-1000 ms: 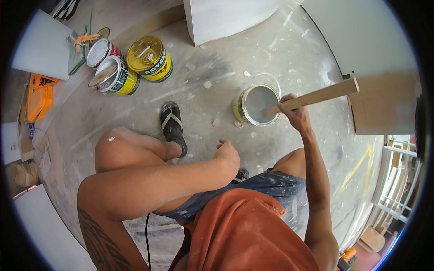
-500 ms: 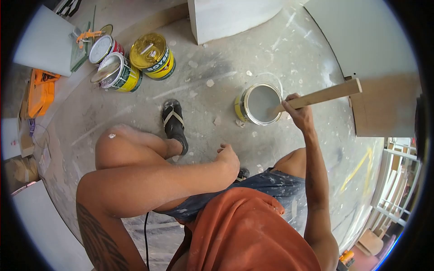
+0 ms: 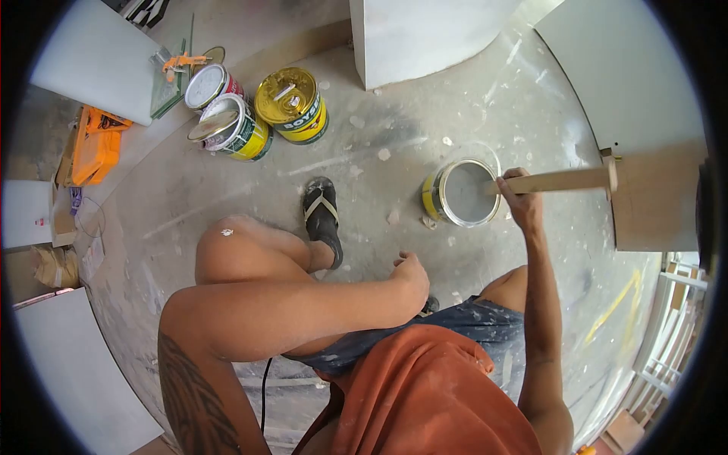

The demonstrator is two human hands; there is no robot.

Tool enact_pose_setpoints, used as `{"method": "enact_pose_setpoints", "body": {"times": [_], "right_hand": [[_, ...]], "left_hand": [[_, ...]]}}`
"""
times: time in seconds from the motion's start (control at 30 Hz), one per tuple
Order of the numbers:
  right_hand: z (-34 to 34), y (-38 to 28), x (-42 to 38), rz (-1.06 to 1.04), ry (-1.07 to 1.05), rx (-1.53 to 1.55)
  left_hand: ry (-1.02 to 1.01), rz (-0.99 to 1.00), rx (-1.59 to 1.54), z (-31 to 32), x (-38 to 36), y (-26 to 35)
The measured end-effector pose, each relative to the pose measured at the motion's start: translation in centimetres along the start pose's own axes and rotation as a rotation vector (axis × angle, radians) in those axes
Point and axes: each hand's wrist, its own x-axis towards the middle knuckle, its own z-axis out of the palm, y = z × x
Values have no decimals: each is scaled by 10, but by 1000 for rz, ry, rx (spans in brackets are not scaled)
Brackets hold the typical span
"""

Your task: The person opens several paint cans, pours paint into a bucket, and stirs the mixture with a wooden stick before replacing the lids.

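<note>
My right hand [image 3: 522, 201] is closed around a wooden stick [image 3: 565, 182], a flat length of pale wood. Its lower end dips into grey paint [image 3: 466, 193] inside an open can [image 3: 431, 199] with a yellow label, on the floor. The stick leans out to the right over the can's rim. My left hand [image 3: 412, 279] hangs in front of my shorts, its forearm resting on my left thigh. Its fingers are loosely curled and partly hidden by the back of the hand; nothing shows in them.
A yellow-lidded can [image 3: 292, 106] stands beside an open can with a tilted lid [image 3: 216, 125] and another paint can [image 3: 206, 85]. An orange case [image 3: 97, 148] lies at the far left. White panels [image 3: 428, 42] and a brown board [image 3: 658, 201] border the floor.
The stick has swung, its upper end lower and nearer me, while its other end stays in the paint. My view has shifted, moving everything right and down. My left hand remains loosely curled.
</note>
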Motion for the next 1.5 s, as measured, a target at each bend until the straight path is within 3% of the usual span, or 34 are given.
{"method": "enact_pose_setpoints", "body": {"times": [0.1, 0.17, 0.3, 0.37, 0.43, 0.5, 0.6, 0.7, 0.77, 0.83, 0.87, 1.03, 1.1, 1.17, 1.23, 1.27, 1.37, 1.43, 1.5], "right_hand": [[26, -11, -6, -112, 66, -7], [27, -9, -16, 9, -81, 196], [-12, 3, -10, 135, -232, 109], [-10, 1, -5, 94, -156, 73], [12, 1, -4, -163, 45, -59], [22, 0, -7, -271, 46, -81], [16, -2, -19, -27, -147, 183], [-9, 7, -13, 130, -200, 173], [-4, 1, -9, 75, -125, 96], [16, -1, -8, -213, 76, -106], [22, 1, -9, -264, 64, -18], [5, -2, -22, -99, -148, 163], [-13, 4, -15, 127, -219, 156], [-6, 18, -7, 81, -169, 77], [17, 8, -3, -236, 31, -42], [25, 2, -7, -261, 49, 40], [19, -4, -19, -174, -133, 87], [-3, 6, -17, 37, -271, 239], [-16, 8, -5, -3, -223, 118]], "left_hand": [[-44, 4, -14, 2, 5, -2], [-75, 25, -9, 0, 8, -4], [-47, 33, -23, -2, 4, -4], [-33, 56, 4, -5, 0, -6], [-31, 60, 3, -5, 0, -6], [-31, 49, -1, -3, 1, -7], [-23, 23, 5, 2, 2, -8], [-18, 30, 6, 0, 4, -9], [-28, 44, -6, -3, 4, -9], [-35, 61, -14, -4, 3, -10], [-34, 58, -15, -5, 3, -11], [0, 33, -3, -3, -2, -10], [-16, 53, -14, -7, -4, -10], [-27, 73, -13, -10, -6, -11], [-29, 61, -8, -8, -6, -8], [-27, 58, -9, -7, -5, -7], [-24, 23, -24, -1, -1, -6], [-18, 14, -15, -1, -1, -5], [-20, 31, 6, -3, -3, -4]]}}
